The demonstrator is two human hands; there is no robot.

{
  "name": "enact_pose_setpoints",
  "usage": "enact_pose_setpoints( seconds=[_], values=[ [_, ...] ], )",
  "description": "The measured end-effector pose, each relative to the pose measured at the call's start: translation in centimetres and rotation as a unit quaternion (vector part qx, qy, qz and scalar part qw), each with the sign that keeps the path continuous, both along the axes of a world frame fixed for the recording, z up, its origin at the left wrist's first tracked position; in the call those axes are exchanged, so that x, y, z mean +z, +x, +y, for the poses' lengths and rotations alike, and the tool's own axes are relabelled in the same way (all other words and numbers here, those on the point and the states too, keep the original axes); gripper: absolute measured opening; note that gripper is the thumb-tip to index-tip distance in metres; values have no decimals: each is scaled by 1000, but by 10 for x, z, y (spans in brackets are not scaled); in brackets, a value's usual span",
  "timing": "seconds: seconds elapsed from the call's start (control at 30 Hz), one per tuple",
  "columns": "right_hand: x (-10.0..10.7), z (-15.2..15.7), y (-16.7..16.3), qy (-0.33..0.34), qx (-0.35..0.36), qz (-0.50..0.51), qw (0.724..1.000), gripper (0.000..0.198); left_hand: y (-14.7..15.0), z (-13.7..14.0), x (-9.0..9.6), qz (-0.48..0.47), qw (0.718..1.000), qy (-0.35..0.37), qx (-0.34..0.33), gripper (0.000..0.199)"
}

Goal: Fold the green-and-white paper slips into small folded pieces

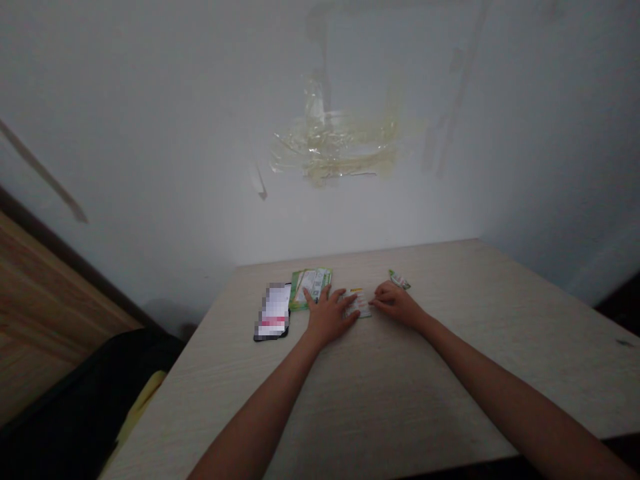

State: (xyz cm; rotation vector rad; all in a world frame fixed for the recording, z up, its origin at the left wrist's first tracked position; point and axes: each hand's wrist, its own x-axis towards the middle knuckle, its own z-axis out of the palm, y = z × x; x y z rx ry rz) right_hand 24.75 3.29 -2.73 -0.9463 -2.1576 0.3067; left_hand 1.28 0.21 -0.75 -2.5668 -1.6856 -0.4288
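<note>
My left hand [327, 319] lies palm down on the table with its fingers spread. Its fingertips press on a small flat printed packet or card [365, 308], pale with a yellow mark at the top. The green-and-white packet [311, 280] behind this hand is partly covered by its thumb and index finger. At the card's right edge is my right hand [399, 307], its thumb and fingers pinched together. What the pinch holds, if anything, is too small to make out. A small crumpled green-and-white wrapper piece [400, 280] lies just beyond the right knuckles.
A phone [273, 313] with a lit, blurred screen lies left of the green packet. The pale wooden table [400, 400] meets a white wall [200, 167] bearing peeling clear tape [340, 143]. Dark and yellow cloth [135, 407] and a wooden panel [50, 287] are at the left.
</note>
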Motion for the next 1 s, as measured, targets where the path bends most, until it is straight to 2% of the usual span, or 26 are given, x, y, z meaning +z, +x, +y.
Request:
enact_pose_setpoints(
  seconds=[0.3,0.57,1.0],
  values=[
    [1,-3,-3,-3,26,-41,999,20,-1,1,-3,-4,1000,13,-5,43],
    [4,-4,-10,59,-32,-74,995,16,0,1,-1,1,1000,2,-1,44],
    [0,10,-23,103,-152,-175,967,25,-1,2,-3,-1,1000,-1,-4,44]
  ],
)
